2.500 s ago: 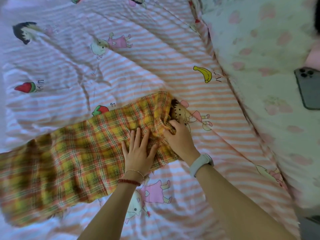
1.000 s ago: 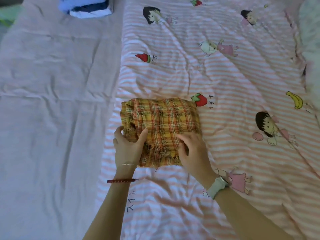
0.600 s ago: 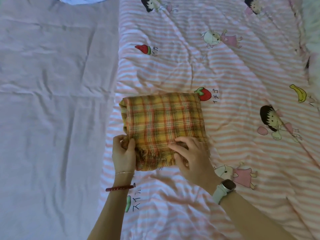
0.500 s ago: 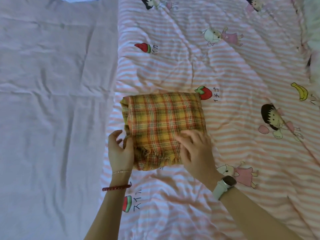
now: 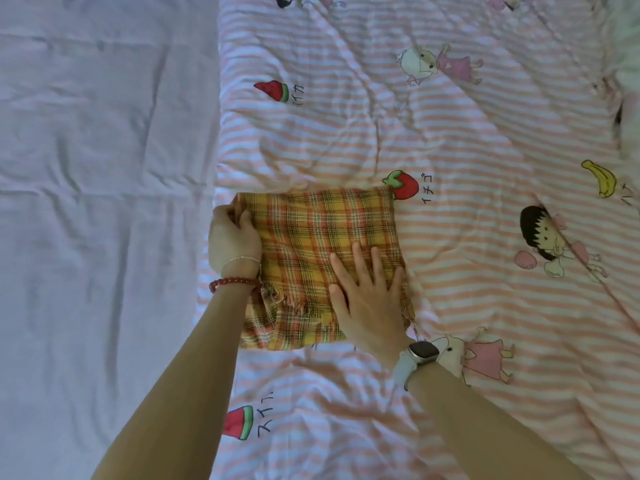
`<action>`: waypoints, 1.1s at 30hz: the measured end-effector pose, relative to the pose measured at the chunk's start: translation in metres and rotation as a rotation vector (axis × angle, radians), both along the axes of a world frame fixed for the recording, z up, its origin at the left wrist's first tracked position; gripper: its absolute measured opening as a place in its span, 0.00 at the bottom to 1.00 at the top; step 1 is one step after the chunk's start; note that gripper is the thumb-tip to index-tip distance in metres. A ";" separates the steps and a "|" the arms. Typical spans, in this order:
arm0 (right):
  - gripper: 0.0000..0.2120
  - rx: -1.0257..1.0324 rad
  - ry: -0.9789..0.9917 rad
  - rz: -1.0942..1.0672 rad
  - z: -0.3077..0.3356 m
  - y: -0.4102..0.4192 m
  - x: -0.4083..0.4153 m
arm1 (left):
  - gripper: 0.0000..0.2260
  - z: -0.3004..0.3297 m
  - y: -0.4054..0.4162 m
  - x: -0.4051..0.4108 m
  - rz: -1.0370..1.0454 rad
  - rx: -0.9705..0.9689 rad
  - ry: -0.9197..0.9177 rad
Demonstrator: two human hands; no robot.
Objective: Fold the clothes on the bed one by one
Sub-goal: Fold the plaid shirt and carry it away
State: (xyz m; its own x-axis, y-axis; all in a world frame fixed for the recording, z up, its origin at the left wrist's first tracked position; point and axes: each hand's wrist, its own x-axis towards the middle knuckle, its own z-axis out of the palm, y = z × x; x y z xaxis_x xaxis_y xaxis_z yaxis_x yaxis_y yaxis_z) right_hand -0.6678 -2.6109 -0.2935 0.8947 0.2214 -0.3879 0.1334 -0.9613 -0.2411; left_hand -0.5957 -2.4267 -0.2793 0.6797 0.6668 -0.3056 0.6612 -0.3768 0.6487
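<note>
A yellow and orange plaid cloth (image 5: 322, 233) lies folded into a rough square on the pink striped quilt (image 5: 467, 278). Its frayed edge runs along the near side. My left hand (image 5: 232, 239) curls over the cloth's left fold, fingers pinching the far left corner. My right hand (image 5: 369, 292) rests flat on the near right part of the cloth, fingers spread and pressing down.
A plain pale lilac sheet (image 5: 100, 202) covers the bed's left half. The quilt shows cartoon prints, a strawberry (image 5: 401, 184) just past the cloth's far right corner. A pale blanket edge (image 5: 628, 81) sits at the far right.
My left hand slid up the cloth's left side to its far corner. My right hand opened and flattened on the cloth. The folded stack at the top left left the view.
</note>
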 end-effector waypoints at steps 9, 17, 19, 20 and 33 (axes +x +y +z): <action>0.24 0.072 -0.225 -0.034 -0.008 -0.001 0.078 | 0.21 0.005 -0.054 -0.002 -0.798 0.631 -0.097; 0.26 -0.142 0.020 -0.011 -0.063 -0.031 0.102 | 0.28 -0.065 0.003 -0.006 -0.770 0.512 0.325; 0.25 -0.099 0.045 -0.048 -0.059 -0.039 0.104 | 0.28 -0.058 0.005 -0.004 -0.725 0.428 0.248; 0.25 -0.044 0.030 -0.081 -0.055 -0.040 0.101 | 0.28 -0.051 0.006 -0.006 -0.656 0.385 0.161; 0.25 0.107 -0.029 -0.180 -0.027 -0.041 -0.022 | 0.45 -0.022 -0.013 -0.084 -0.410 0.173 0.197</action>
State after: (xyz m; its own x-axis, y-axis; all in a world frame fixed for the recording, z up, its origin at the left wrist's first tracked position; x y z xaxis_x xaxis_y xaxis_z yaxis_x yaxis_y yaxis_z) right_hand -0.6901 -2.6523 -0.3206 0.9341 0.0953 -0.3441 -0.0302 -0.9393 -0.3419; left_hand -0.6800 -2.4401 -0.3014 0.8374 0.4088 -0.3628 0.5397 -0.7230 0.4312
